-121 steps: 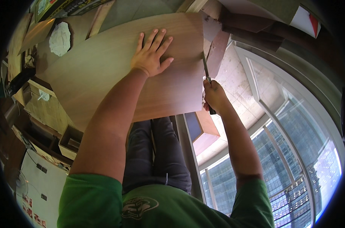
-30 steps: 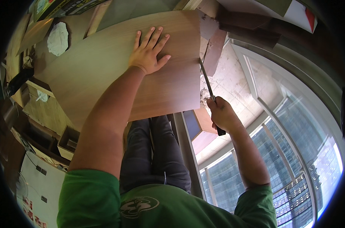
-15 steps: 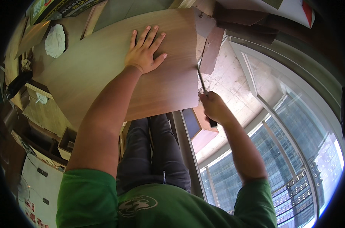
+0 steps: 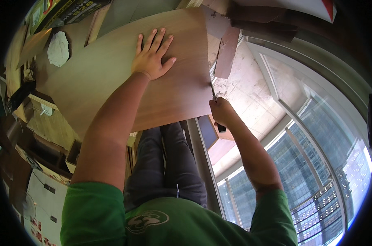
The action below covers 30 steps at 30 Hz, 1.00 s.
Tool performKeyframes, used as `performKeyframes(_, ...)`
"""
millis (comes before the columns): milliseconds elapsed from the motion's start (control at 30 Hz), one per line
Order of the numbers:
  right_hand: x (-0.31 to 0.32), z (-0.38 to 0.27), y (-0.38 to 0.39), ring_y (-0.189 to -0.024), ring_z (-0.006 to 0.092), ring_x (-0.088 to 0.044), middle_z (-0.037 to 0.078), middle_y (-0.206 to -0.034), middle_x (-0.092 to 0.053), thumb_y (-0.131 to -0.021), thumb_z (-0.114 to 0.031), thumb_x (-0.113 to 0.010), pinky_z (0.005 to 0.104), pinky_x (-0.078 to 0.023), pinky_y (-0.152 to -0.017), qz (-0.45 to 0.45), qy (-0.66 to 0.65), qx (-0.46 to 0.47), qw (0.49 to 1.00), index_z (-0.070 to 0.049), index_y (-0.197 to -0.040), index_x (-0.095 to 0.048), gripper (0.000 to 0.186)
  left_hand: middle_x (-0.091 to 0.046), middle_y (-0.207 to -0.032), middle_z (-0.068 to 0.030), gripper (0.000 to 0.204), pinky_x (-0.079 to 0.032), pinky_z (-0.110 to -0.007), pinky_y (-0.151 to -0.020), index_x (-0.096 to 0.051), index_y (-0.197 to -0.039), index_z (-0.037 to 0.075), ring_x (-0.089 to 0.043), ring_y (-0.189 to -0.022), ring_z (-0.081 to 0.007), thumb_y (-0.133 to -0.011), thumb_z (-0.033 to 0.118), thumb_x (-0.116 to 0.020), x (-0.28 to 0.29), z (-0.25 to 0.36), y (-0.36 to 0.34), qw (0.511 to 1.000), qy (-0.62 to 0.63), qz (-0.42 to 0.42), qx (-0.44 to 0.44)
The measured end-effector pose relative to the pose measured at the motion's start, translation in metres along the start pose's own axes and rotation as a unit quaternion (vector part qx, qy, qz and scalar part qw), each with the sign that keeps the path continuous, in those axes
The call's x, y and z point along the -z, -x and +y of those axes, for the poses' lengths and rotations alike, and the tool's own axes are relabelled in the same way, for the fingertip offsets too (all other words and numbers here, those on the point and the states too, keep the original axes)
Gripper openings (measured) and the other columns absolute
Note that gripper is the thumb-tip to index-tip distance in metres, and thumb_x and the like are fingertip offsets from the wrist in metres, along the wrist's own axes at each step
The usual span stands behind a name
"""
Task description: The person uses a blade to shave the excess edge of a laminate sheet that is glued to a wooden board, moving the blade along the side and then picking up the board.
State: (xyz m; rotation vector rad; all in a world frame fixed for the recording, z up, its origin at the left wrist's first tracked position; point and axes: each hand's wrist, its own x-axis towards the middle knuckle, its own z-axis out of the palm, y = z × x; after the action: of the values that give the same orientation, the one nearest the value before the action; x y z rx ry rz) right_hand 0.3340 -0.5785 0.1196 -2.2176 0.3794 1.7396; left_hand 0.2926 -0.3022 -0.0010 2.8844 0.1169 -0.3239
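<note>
Brown wood-grain board [image 4: 177,96] spans the middle, one edge just above the dark trousers [image 4: 153,160], its right edge out over the pale floor [image 4: 251,78]. Left hand [image 4: 148,61] lies flat on its upper face, palm down, fingers spread, thumb out to the right, holding nothing. Right hand [image 4: 222,111] is at the board's right edge, fingers wrapped in a closed fist round a thin metal tool [image 4: 213,91]; black handle end sticks out below the fist, shaft runs up to the edge. Tip at or against that edge, exact contact too small to tell. Brown offcut [image 4: 227,53] just beyond the tool, right of the board. White lump [image 4: 58,49] near the board's upper left; dark printed box [image 4: 67,14] above that, at the rim of the view. Person wears a green shirt [image 4: 186,221] with a pale print on the chest. Glass window [image 4: 308,131] on the right, tall buildings outside.
</note>
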Motion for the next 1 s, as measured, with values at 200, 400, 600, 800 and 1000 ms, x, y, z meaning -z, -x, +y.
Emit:
performKeyframes(200,0.028,-0.007,0.042,-0.051,0.0259,-0.064,0.018,-0.068,-0.063,-0.106,-0.034,-0.047,0.0411,-0.053,-0.054,-0.031,0.003,-0.001,1.000,0.009,-0.105,-0.058,0.045,-0.017,-0.172,-0.0028,0.074,-0.005,-0.057,-0.127,-0.028,-0.162,0.031,-0.015,-0.158,-0.0257,-0.099,0.063,-0.047,-0.005,-0.010,0.007,1.000,-0.006,0.002,0.007)
performKeyframes(400,-0.001,0.043,-0.009,-0.055,0.0323,-0.068,0.022,-0.073,-0.066,-0.103,-0.029,-0.051,0.0428,-0.054,-0.053,-0.028,0.051,0.080,0.995,0.010,-0.100,-0.060,0.040,-0.016,-0.172,-0.0027,0.074,-0.004,-0.056,-0.127,-0.028,-0.163,0.031,-0.014,-0.158,-0.0262,-0.099,0.061,-0.049,-0.003,0.000,-0.003,1.000,0.001,0.000,-0.002)
performKeyframes(600,0.029,0.003,0.047,-0.054,0.0324,-0.067,0.022,-0.070,-0.066,-0.103,-0.030,-0.049,0.0448,-0.053,-0.053,-0.038,0.020,0.028,0.999,0.011,-0.100,-0.061,0.043,-0.017,-0.172,-0.0034,0.075,-0.004,-0.055,-0.127,-0.028,-0.163,0.029,-0.014,-0.158,-0.0268,-0.098,0.061,-0.049,-0.008,-0.012,0.005,1.000,-0.013,0.015,-0.001)
performKeyframes(800,0.000,0.044,0.000,-0.075,0.0426,-0.071,0.029,-0.081,-0.069,-0.103,-0.028,-0.049,0.0488,-0.057,-0.070,-0.027,0.044,0.017,0.999,0.011,-0.099,-0.063,0.041,-0.018,-0.172,-0.0046,0.075,-0.004,-0.056,-0.127,-0.029,-0.163,0.028,-0.015,-0.158,-0.0281,-0.098,0.060,-0.049,-0.010,-0.003,-0.003,0.999,-0.017,0.031,-0.016)
performKeyframes(1000,0.012,0.027,0.023,-0.088,0.0415,-0.073,0.028,-0.088,-0.071,-0.101,-0.023,-0.052,0.0473,-0.058,-0.083,0.010,0.059,0.085,0.995,0.007,-0.100,-0.067,0.034,-0.019,-0.171,-0.0062,0.075,-0.005,-0.057,-0.126,-0.029,-0.163,0.026,-0.015,-0.158,-0.0295,-0.098,0.059,-0.049,-0.014,-0.013,0.002,0.998,-0.028,0.056,-0.026)
